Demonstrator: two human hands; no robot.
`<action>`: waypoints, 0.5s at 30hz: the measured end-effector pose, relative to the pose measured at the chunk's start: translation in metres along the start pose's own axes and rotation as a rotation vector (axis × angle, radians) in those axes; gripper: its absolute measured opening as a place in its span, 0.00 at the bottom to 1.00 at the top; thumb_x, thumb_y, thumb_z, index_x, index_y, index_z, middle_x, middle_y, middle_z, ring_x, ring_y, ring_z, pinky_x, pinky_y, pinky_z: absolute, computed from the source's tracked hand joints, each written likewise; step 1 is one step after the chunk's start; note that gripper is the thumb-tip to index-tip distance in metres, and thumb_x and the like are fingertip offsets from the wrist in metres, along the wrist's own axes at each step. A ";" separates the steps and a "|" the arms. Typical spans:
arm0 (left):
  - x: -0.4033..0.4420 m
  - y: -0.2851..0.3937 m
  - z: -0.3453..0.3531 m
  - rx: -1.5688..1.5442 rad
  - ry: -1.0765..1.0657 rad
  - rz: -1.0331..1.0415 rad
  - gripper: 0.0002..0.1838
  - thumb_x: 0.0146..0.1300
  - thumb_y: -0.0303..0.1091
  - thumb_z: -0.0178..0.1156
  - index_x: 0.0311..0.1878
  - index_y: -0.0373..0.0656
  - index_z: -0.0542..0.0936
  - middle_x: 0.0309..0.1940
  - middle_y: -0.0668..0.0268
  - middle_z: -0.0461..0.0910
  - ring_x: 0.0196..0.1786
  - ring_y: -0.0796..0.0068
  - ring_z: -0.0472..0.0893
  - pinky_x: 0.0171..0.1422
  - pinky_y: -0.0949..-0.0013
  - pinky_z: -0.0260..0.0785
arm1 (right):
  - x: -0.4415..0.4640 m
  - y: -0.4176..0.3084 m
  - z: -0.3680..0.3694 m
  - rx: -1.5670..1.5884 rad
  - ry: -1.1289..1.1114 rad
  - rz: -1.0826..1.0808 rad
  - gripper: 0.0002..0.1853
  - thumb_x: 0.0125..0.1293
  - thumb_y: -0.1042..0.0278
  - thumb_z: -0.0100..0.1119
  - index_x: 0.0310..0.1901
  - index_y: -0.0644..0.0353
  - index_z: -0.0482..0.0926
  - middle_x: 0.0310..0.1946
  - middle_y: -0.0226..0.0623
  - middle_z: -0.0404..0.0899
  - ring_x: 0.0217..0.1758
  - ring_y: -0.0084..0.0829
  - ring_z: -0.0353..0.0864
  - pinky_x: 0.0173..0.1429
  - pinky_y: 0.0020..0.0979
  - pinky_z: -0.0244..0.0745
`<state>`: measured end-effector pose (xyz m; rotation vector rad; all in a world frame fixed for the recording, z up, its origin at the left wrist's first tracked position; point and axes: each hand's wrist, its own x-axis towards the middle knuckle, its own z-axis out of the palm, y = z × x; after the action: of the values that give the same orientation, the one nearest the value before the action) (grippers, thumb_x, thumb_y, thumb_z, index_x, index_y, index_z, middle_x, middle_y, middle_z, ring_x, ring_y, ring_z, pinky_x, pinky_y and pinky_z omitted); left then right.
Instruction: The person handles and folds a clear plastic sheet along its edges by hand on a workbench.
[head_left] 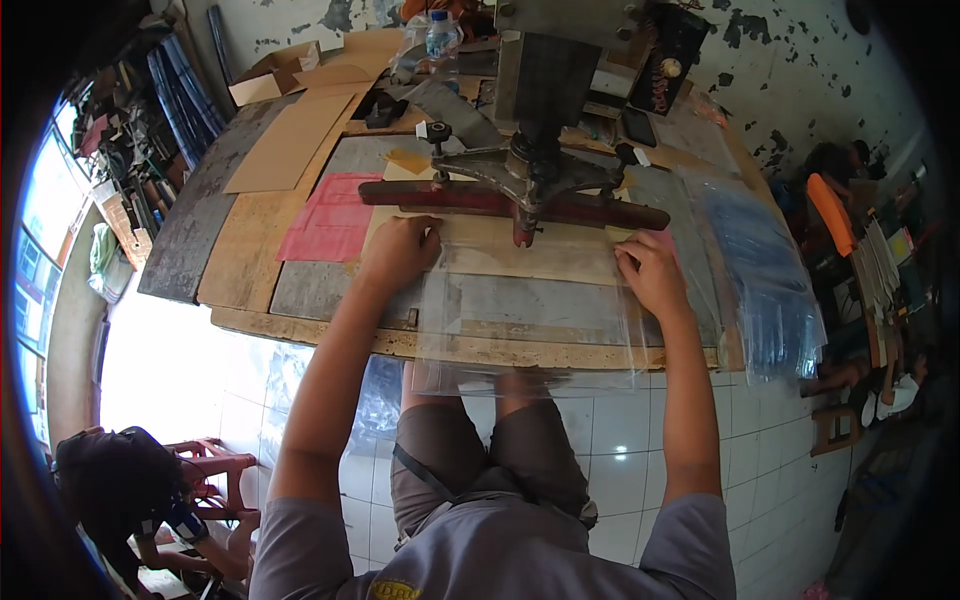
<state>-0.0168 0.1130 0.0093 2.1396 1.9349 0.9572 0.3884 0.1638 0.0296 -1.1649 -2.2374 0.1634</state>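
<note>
A clear plastic sheet [530, 325] stretches between my two hands and hangs over the table's front edge. My left hand [400, 252] is closed at the sheet's far left corner, just below the long bar [455, 196] of a press. At the far right edge, my right hand [652, 274] pinches the sheet between thumb and fingers. The sheet's far edge lies by the bar, over a tan board [490, 258]. Above it stands the press head [540, 150], with a metal bracket carrying the dark red bar.
Stacked clear plastic pieces [760, 270] drape over the table's right side. Pink sheeting [335, 215] lies left of the press. Cardboard [285, 150], a water bottle [440, 35] and a phone [636, 127] are farther back. Another person [120, 480] sits low at left.
</note>
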 end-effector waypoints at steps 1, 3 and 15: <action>-0.003 -0.002 -0.002 0.001 -0.028 0.012 0.15 0.64 0.35 0.61 0.50 0.41 0.88 0.32 0.49 0.86 0.36 0.48 0.86 0.46 0.51 0.78 | -0.005 -0.002 -0.002 0.023 0.024 0.016 0.09 0.69 0.75 0.63 0.46 0.66 0.87 0.45 0.44 0.84 0.45 0.47 0.86 0.50 0.41 0.81; -0.013 0.002 -0.009 -0.013 -0.031 0.030 0.16 0.66 0.34 0.61 0.53 0.40 0.87 0.38 0.50 0.86 0.40 0.48 0.86 0.49 0.52 0.77 | -0.024 -0.008 -0.002 0.073 0.070 0.045 0.10 0.71 0.74 0.61 0.50 0.67 0.86 0.51 0.46 0.85 0.52 0.48 0.86 0.56 0.40 0.81; -0.180 0.014 0.002 0.169 0.433 0.001 0.23 0.70 0.35 0.59 0.68 0.44 0.79 0.70 0.58 0.76 0.75 0.51 0.71 0.81 0.43 0.52 | -0.161 -0.023 0.034 -0.266 0.639 0.186 0.23 0.84 0.59 0.39 0.63 0.63 0.80 0.67 0.42 0.78 0.75 0.46 0.71 0.81 0.56 0.50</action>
<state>-0.0023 -0.0561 -0.0536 2.1559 2.2758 1.4008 0.4220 0.0304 -0.0629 -1.3310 -1.6166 -0.3942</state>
